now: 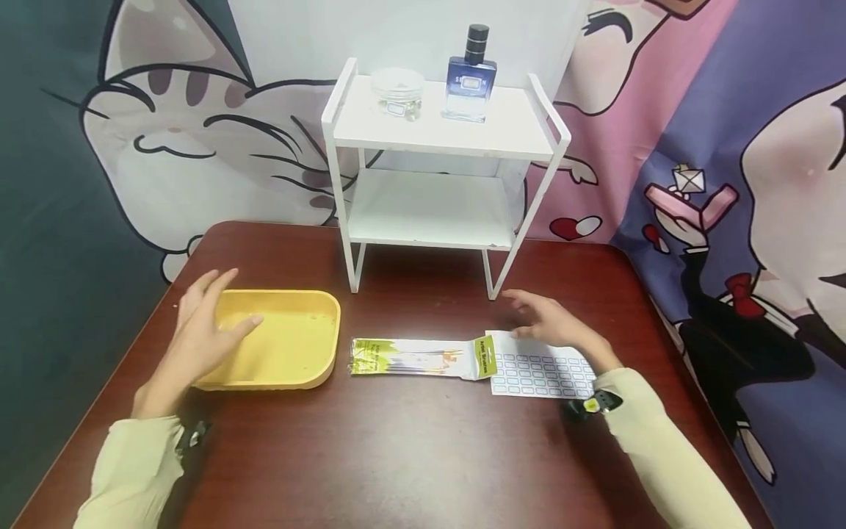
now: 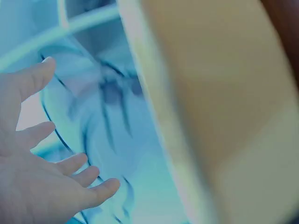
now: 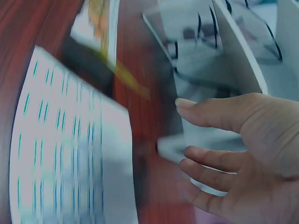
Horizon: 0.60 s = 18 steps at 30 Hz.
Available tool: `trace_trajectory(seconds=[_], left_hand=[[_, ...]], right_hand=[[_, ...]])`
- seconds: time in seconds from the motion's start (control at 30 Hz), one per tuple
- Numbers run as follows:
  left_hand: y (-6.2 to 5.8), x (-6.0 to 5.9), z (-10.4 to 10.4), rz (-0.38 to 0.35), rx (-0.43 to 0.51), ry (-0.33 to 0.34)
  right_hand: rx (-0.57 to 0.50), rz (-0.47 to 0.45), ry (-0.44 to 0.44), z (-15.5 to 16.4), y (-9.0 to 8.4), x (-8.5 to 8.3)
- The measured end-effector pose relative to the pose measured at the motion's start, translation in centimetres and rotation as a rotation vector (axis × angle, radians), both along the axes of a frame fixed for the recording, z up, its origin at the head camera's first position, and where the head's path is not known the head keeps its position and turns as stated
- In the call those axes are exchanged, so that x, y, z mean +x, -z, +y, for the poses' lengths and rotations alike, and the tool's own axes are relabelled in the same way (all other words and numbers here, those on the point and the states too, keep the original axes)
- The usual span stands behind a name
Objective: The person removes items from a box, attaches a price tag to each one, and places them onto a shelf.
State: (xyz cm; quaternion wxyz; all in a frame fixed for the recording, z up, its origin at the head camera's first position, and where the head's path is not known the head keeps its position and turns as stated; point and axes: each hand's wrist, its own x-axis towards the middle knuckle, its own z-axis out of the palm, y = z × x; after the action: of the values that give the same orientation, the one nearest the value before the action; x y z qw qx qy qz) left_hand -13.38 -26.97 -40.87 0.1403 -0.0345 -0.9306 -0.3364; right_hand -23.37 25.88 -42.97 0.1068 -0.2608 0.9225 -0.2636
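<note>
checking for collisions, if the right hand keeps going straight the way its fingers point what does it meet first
Probably the right front leg of the white shelf; the right hand points that way over bare table, though depth is unclear.

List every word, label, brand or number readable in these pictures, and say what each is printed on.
"Artist Brushes": seemingly so, on the green header of the brush packet; small, not certain.
Blue bottle: label lettering too blurred to read.
Clear jar: a label, unreadable.
Sticker sheet: rows of blue-edged blank labels, no text visible.
Brush packet's other print: too small to read.
Wrist views: blurred, nothing legible.
</note>
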Motion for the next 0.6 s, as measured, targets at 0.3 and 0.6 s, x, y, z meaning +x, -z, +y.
trace_trajectory(seconds=[0.3,0.6], left_hand=[[-1.8,-0.9,11.1,0.053,-0.075,0.314],[0.3,-2.2,23.1,-0.001,-0.197,0.588]], right_hand=[[0.136,-0.044,0.077,7.0,1.6,1.0],[0.262,-0.103,0.142,9.9,3.1,2.5]])
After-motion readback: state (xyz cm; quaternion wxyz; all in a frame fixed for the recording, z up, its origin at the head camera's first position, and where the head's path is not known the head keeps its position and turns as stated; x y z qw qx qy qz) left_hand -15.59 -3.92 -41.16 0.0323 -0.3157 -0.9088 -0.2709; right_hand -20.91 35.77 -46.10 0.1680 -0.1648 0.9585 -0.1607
